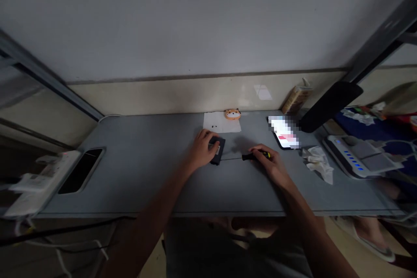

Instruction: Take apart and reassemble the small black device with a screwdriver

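My left hand grips a small dark box-shaped device with a pale label, at the middle of the grey table. In my right hand is a screwdriver with a black and yellow handle. Its thin shaft points left, and the tip meets the right side of the device near its lower corner. Whether the tip sits in a screw is too small to tell. Just beyond the device lies a sheet of white paper with a few tiny dark pieces on it, perhaps screws.
An orange animal-faced case rests on the paper's far edge. To the right are a lit phone, crumpled tissue, a black cylinder, a carton and a charging station. A dark phone and power strip lie left.
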`<state>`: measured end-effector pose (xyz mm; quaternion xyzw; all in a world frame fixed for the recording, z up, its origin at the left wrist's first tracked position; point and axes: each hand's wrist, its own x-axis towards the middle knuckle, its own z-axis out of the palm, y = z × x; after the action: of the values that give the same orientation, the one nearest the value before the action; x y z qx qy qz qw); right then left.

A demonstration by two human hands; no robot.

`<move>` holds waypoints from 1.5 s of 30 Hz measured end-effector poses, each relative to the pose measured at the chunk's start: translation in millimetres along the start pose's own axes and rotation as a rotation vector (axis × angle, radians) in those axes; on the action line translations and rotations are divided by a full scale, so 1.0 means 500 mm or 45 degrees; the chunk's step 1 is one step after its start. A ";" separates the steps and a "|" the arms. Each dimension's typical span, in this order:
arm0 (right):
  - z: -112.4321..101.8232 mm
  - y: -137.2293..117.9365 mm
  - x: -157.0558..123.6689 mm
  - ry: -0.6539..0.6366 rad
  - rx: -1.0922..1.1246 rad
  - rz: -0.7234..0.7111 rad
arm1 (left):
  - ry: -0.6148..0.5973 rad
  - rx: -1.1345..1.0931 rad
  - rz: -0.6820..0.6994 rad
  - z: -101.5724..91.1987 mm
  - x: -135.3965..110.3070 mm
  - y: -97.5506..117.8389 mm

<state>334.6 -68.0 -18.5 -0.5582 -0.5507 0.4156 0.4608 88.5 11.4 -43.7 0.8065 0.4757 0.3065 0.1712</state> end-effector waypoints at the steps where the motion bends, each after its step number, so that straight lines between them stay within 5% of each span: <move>1: -0.002 -0.002 -0.008 -0.025 -0.011 0.021 | 0.011 0.007 -0.017 0.001 0.000 0.000; 7: -0.025 -0.003 -0.047 -0.224 -0.068 0.173 | -0.001 -0.008 -0.048 0.003 0.000 -0.001; 12: -0.036 -0.007 -0.045 -0.375 -0.067 0.016 | -0.011 -0.001 -0.069 0.002 0.001 0.002; 18: -0.017 0.014 -0.040 -0.275 0.026 0.160 | -0.018 0.013 -0.068 0.004 0.001 0.003; 24: -0.027 0.025 -0.038 -0.142 -0.060 0.033 | -0.019 0.022 -0.063 0.006 0.001 0.001; 45: -0.030 0.033 -0.044 -0.154 -0.023 -0.044 | 0.026 0.067 -0.026 0.004 0.001 -0.011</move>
<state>351.8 -90.3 -31.9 -0.5267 -0.5908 0.4357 0.4285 86.3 14.5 -47.9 0.8026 0.4936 0.3005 0.1482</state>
